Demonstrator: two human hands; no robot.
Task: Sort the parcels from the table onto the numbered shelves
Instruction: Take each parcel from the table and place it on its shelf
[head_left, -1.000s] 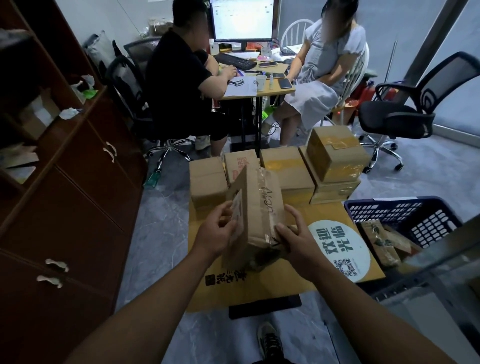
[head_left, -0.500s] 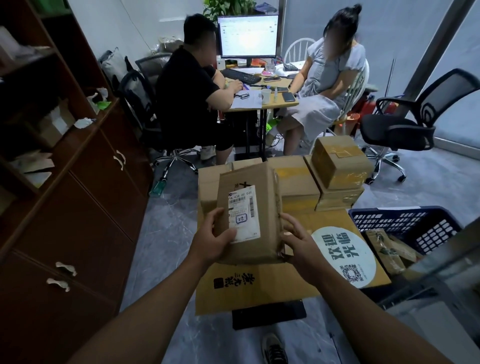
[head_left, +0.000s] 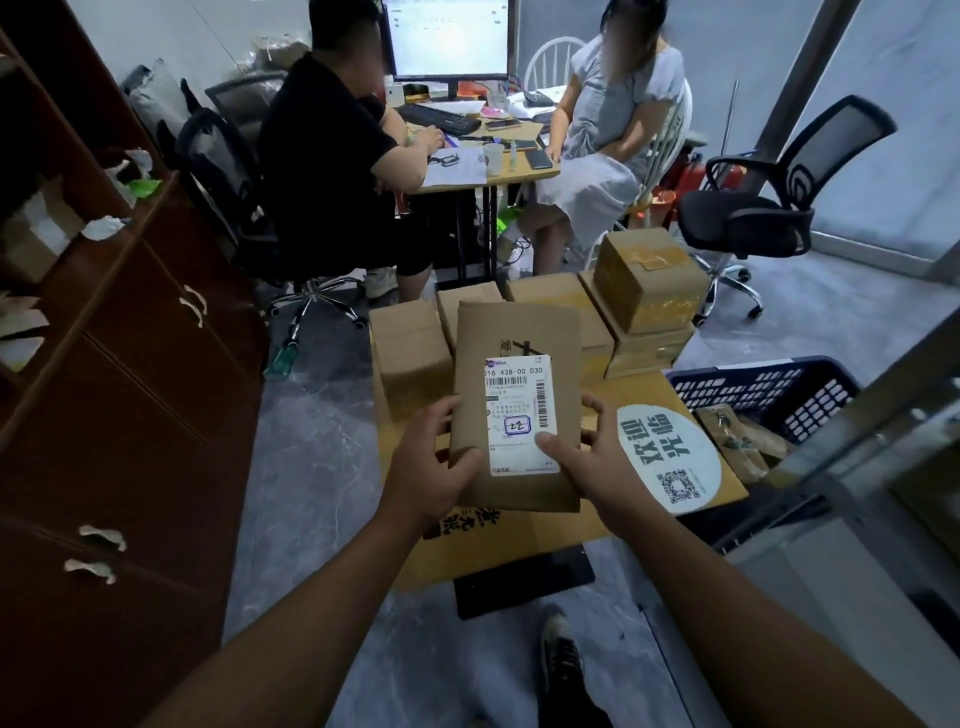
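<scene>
I hold a brown cardboard parcel (head_left: 519, 353) up in front of me, its white shipping label facing me with "22" handwritten in a box. My left hand (head_left: 431, 462) grips its lower left edge, thumb on the front. My right hand (head_left: 587, 462) grips the lower right edge, thumb on the label. Below lies the low table (head_left: 519, 540), covered by flattened cardboard with a round white sticker. Several more brown parcels (head_left: 410, 348) stand at its far end, one taped box (head_left: 649, 280) stacked on top at the right.
A dark wooden cabinet (head_left: 130, 389) with open shelves runs along the left. A blue plastic crate (head_left: 769, 395) with packets sits right of the table. A metal shelf frame (head_left: 831, 467) crosses the right foreground. Two people sit at a desk behind; an office chair (head_left: 769, 208) stands far right.
The parcel was turned from edge-on to label facing me and raised closer. Both hands shifted to its lower corners.
</scene>
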